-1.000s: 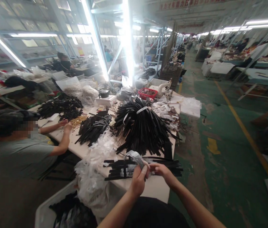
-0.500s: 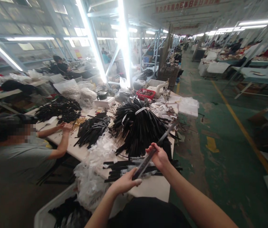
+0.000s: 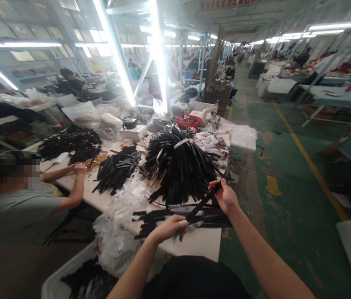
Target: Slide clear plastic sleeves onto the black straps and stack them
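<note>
A black strap (image 3: 203,202) runs slantwise between my two hands, above the table's near right corner. My left hand (image 3: 171,228) grips its lower end, with the thumb on top. Farther up, my right hand (image 3: 225,197) has its fingers closed around the strap, whose far end points up and away. Beneath it lie several black straps (image 3: 150,216) in clear plastic wrapping, side by side on the table (image 3: 205,245). Just beyond stands a large bundle of black straps (image 3: 181,170), tied near its top with a white band.
A smaller heap of black straps (image 3: 118,168) and crumpled clear plastic bags (image 3: 119,224) lie left of the bundle. A co-worker (image 3: 16,199) sits at the left table edge. A white bin (image 3: 51,278) stands below; a red basket (image 3: 188,121) is at the back.
The strap has turned, now showing a dark face instead of a shiny grey one. My right hand has shifted right and slightly up. The left hand stays near the strap's lower end.
</note>
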{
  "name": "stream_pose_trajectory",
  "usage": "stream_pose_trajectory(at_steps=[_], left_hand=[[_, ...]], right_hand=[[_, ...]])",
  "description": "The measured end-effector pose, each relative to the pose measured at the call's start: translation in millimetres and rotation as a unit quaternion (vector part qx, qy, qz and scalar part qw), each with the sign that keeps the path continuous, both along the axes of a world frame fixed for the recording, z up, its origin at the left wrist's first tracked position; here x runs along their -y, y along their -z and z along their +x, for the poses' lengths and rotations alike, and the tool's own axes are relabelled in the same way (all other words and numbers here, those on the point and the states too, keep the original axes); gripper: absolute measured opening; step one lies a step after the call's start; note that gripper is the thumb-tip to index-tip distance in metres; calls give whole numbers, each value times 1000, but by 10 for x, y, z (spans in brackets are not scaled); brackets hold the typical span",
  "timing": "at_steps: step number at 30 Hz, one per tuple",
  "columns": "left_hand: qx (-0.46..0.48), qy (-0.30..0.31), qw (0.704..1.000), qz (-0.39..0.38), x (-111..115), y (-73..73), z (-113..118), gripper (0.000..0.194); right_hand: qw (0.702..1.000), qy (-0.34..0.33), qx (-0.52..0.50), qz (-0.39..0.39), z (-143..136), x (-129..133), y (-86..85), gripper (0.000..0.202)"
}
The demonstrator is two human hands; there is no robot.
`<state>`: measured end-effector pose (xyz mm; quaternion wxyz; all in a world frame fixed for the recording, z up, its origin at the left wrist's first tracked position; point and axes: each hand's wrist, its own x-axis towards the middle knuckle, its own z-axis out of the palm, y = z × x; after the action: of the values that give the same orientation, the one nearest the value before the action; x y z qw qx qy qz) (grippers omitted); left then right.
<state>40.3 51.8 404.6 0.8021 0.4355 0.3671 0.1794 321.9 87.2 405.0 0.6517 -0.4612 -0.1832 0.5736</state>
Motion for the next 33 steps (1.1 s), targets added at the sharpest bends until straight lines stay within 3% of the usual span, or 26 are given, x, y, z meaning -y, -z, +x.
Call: stream_pose_trajectory(at_steps=[2, 4, 7, 9, 11, 14, 16, 20, 22, 26, 28, 30, 33], left_hand=[[66, -94, 992, -59, -74, 6, 56, 28], [160, -219, 955, -121, -203, 12, 100, 25], [261, -359, 881, -165, -462, 23, 48, 20], [279, -429, 845, -155, -626, 36, -64, 20], [278, -477, 823, -138, -730, 48, -180, 21], [275, -507, 808, -122, -684, 74, -194, 18], [261, -482, 826, -129, -500, 119, -38, 20], [166, -371, 900, -161, -58, 288, 409, 24], [178, -393, 891, -142, 2, 332, 499, 18], [209, -489, 843, -72, -157, 179, 300, 18], [192, -462, 865, -35, -192, 69, 149, 13], [170, -395, 903, -11, -157, 51, 49, 21], [111, -335, 936, -13, -81, 309, -12, 29]], right_hand=[[996, -88, 14, -13, -48, 93, -3, 47], [973, -221, 55, -29, -228, 281, 29, 52], [891, -441, 103, -11, -567, 645, 148, 50], [847, -527, 65, -24, -721, 843, 247, 51], [843, -534, 40, -49, -789, 946, 336, 51], [869, -486, 75, -45, -809, 921, 412, 52], [875, -474, 93, -26, -835, 839, 415, 57], [878, -468, 97, -2, -904, 725, 317, 61], [875, -473, 105, 1, -843, 748, 219, 60], [839, -530, 121, -30, -354, 891, -23, 59], [836, -528, 138, -64, 7, 925, -75, 57], [839, -511, 156, -104, 351, 894, -15, 56], [849, -432, 222, -210, 709, 738, 270, 54]])
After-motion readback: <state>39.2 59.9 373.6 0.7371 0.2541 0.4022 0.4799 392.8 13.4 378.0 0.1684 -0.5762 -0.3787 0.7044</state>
